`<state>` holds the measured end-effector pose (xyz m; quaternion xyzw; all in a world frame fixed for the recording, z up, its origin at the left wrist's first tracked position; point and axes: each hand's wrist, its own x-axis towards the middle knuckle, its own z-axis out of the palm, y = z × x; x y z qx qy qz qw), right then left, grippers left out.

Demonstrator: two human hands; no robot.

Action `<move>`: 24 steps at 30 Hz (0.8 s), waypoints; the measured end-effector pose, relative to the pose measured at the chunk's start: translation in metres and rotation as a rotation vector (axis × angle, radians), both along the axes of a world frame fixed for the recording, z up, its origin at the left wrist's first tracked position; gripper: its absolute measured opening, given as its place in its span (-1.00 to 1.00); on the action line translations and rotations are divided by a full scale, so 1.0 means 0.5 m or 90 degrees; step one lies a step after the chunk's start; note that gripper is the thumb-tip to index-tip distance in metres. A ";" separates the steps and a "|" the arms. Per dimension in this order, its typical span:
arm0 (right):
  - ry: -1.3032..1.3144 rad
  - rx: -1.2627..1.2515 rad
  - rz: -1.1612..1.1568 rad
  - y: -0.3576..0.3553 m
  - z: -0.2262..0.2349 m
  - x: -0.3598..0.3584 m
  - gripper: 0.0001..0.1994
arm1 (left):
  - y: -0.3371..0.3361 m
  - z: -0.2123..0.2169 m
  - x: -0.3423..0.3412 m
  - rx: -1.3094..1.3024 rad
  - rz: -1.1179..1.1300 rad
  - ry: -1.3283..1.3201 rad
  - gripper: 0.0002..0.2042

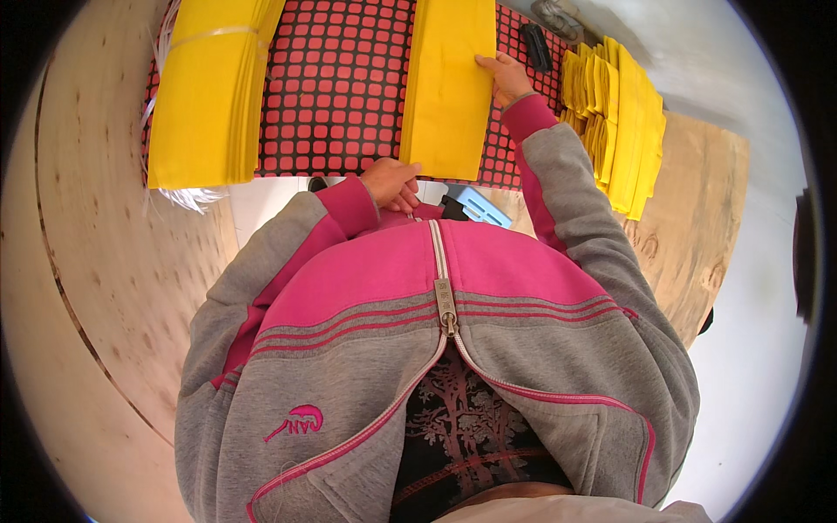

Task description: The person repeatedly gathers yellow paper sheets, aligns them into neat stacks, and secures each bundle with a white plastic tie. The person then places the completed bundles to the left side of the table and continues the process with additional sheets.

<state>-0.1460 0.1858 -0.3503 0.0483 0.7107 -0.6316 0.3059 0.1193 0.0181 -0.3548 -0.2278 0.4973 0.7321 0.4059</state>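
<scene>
A banded yellow bundle [209, 96] lies at left on the red-and-black patterned surface [336, 87]. Mid-surface, the left hand [390, 183], fingers curled, meets the near left corner of a long, flat, layered yellow stack [452, 96]; whether it grips, I cannot tell. The right hand [507, 78] pinches the stack's right edge. Farther right, yellow pieces [635, 131] overlap.

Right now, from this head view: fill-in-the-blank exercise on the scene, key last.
1. The right hand is at the ____ edge of the flat yellow rectangular stack.
2. The left hand is at that stack's ____ left corner, not its far one.
3. The red-squared table covering has ____ lines between its squares.
4. The pale-banded yellow rectangular bundle lies to the stack's ____.
Missing words: right; near; black; left.
</scene>
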 end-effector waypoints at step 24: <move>0.469 0.219 0.080 0.223 0.242 0.102 -0.65 | 0.047 0.100 -0.155 -0.764 -0.405 0.933 -0.38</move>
